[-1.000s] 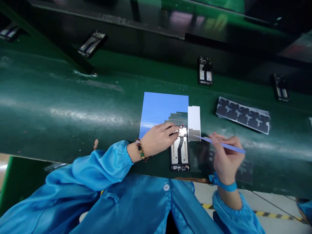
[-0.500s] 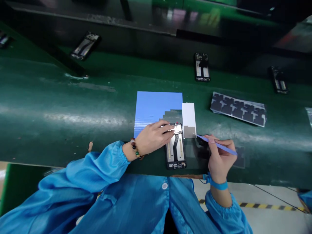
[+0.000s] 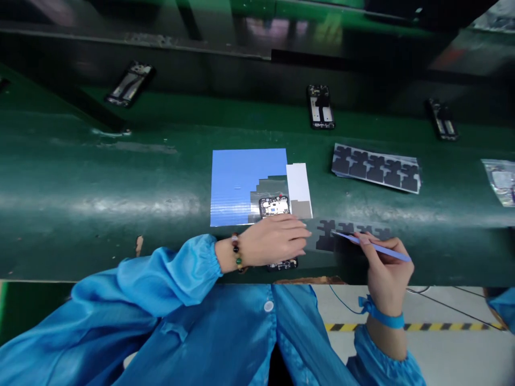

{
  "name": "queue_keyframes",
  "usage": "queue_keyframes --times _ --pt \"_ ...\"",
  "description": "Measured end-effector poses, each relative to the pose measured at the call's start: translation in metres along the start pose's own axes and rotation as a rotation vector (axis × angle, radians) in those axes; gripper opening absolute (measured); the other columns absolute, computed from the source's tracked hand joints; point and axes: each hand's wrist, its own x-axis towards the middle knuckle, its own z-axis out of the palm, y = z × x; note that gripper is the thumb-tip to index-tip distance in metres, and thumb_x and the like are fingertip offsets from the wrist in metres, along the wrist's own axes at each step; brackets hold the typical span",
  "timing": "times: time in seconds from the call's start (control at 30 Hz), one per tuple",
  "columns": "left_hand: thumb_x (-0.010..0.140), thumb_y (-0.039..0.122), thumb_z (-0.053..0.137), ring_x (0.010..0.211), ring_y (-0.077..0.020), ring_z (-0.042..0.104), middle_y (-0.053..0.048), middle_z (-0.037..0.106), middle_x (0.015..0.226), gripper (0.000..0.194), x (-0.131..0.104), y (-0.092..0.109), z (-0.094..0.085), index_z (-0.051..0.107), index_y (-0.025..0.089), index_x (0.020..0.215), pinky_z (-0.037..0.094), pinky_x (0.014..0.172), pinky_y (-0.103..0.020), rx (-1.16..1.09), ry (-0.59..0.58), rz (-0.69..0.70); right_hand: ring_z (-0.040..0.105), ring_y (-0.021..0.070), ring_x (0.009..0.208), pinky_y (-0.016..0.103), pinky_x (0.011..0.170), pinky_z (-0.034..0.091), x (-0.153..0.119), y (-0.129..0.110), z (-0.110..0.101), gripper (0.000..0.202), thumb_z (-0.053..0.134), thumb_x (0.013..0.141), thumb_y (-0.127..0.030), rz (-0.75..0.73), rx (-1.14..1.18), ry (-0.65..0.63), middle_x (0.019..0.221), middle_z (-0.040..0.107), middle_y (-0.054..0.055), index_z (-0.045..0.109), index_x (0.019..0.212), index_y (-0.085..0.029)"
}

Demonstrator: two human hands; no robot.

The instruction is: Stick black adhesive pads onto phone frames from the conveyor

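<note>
My left hand [image 3: 277, 241] stretches palm down across an opened phone [image 3: 274, 206], fingers extended to the right and holding nothing I can see. It hides the phone's middle; the upper board and lower end show. Between finger and thumb, my right hand [image 3: 388, 268] grips purple tweezers [image 3: 374, 247]. Their tip meets the left part of a clear sheet with dark, cut-out stickers [image 3: 325, 238], lying right of my left fingertips. Behind the phone lie a blue sheet [image 3: 245, 169], stepped dark films [image 3: 273, 185] and a white strip [image 3: 298, 179] with a grey end.
A stack of sticker sheets [image 3: 376, 167] lies at the right. Farther back are more opened phones, one in the centre [image 3: 321, 107], one at the left [image 3: 130, 84] and one at the right [image 3: 441, 119]. A clear plastic bag [image 3: 502, 182] rests at the far right.
My left hand has moved from the phone's top down and right over its middle. The tweezers' tip has gone from the white strip's grey end to the dark stickers. The view has shifted slightly.
</note>
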Motion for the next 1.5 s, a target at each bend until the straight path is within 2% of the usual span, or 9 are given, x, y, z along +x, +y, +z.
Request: queue_keyframes --times 0.07,0.17,0.37,0.47,0.6,0.7,0.8,0.93,1.5 --pt "0.107 0.046 0.06 0.134 -0.0213 0.064 -0.005 0.071 0.14 0.031 0.013 0.006 0.008 0.073 0.02 0.113 0.048 0.119 -0.041 0.012 -0.091 0.039 0.081 0.028 0.102 0.055 0.115 0.054 0.002 0.002 0.003 0.037 0.093 0.075 -0.035 0.002 -0.002 -0.023 0.089 0.082 0.005 0.058 0.077 -0.023" --pt "0.104 0.058 0.061 0.135 -0.0249 0.063 -0.008 0.071 0.139 0.042 0.022 0.009 0.015 0.072 0.019 0.117 0.042 0.123 -0.045 0.027 -0.155 0.027 0.08 0.0257 0.101 0.05 0.111 0.056 0.006 0.003 0.008 0.038 0.094 0.074 -0.034 0.022 -0.016 -0.059 0.09 0.081 0.005 0.058 0.078 -0.022" --pt "0.1 0.06 0.066 0.132 -0.0258 0.065 -0.01 0.074 0.132 0.044 0.019 0.01 0.015 0.072 0.018 0.114 0.039 0.124 -0.047 -0.008 -0.106 0.012 0.081 0.0204 0.09 0.043 0.104 0.061 0.02 -0.005 0.012 0.039 0.093 0.073 -0.031 0.086 0.285 -0.066 0.08 0.077 -0.003 0.055 0.076 -0.024" --pt "0.103 0.053 0.065 0.128 -0.0243 0.065 -0.009 0.074 0.13 0.035 0.011 0.001 0.007 0.071 0.02 0.113 0.041 0.122 -0.046 -0.038 -0.048 -0.007 0.08 0.0201 0.088 0.044 0.103 0.062 0.019 -0.009 0.019 0.037 0.092 0.073 -0.028 0.05 0.31 -0.018 0.078 0.077 -0.003 0.056 0.077 -0.024" --pt "0.104 0.037 0.064 0.118 -0.0243 0.066 -0.008 0.074 0.127 0.023 -0.012 -0.03 -0.018 0.069 0.02 0.12 0.047 0.108 -0.046 -0.017 0.026 -0.233 0.08 0.0219 0.089 0.051 0.106 0.06 0.003 -0.012 0.044 0.039 0.092 0.074 -0.028 0.028 0.269 -0.035 0.076 0.074 -0.003 0.054 0.074 -0.025" --pt "0.102 0.041 0.067 0.117 -0.0253 0.066 -0.007 0.074 0.128 0.031 -0.029 -0.05 -0.032 0.067 0.021 0.126 0.045 0.104 -0.045 -0.055 0.025 -0.36 0.08 0.0227 0.091 0.056 0.113 0.055 -0.01 -0.015 0.071 0.039 0.091 0.077 -0.029 0.018 0.219 -0.134 0.074 0.072 -0.004 0.053 0.073 -0.025" --pt "0.099 0.04 0.071 0.118 -0.0248 0.067 -0.007 0.074 0.129 0.035 -0.038 -0.057 -0.035 0.066 0.022 0.129 0.043 0.103 -0.043 -0.111 0.004 -0.403 0.079 0.0216 0.088 0.057 0.119 0.049 -0.016 -0.018 0.093 0.039 0.09 0.079 -0.03 -0.027 0.203 -0.195 0.069 0.069 -0.006 0.051 0.073 -0.025" --pt "0.099 0.035 0.07 0.119 -0.0236 0.067 -0.006 0.074 0.129 0.038 -0.037 -0.054 -0.03 0.064 0.023 0.135 0.042 0.101 -0.041 -0.158 0.007 -0.44 0.079 0.0219 0.091 0.057 0.12 0.047 -0.019 -0.023 0.109 0.039 0.088 0.081 -0.029 -0.039 0.19 -0.206 0.072 0.071 -0.005 0.05 0.073 -0.026" --pt "0.1 0.035 0.07 0.115 -0.0232 0.068 -0.006 0.077 0.126 0.034 -0.039 -0.056 -0.024 0.066 0.02 0.13 0.04 0.105 -0.042 -0.099 0.061 -0.387 0.077 0.0194 0.085 0.053 0.117 0.047 -0.024 -0.025 0.117 0.039 0.088 0.081 -0.03 -0.048 0.085 -0.207 0.07 0.069 -0.006 0.051 0.071 -0.024"
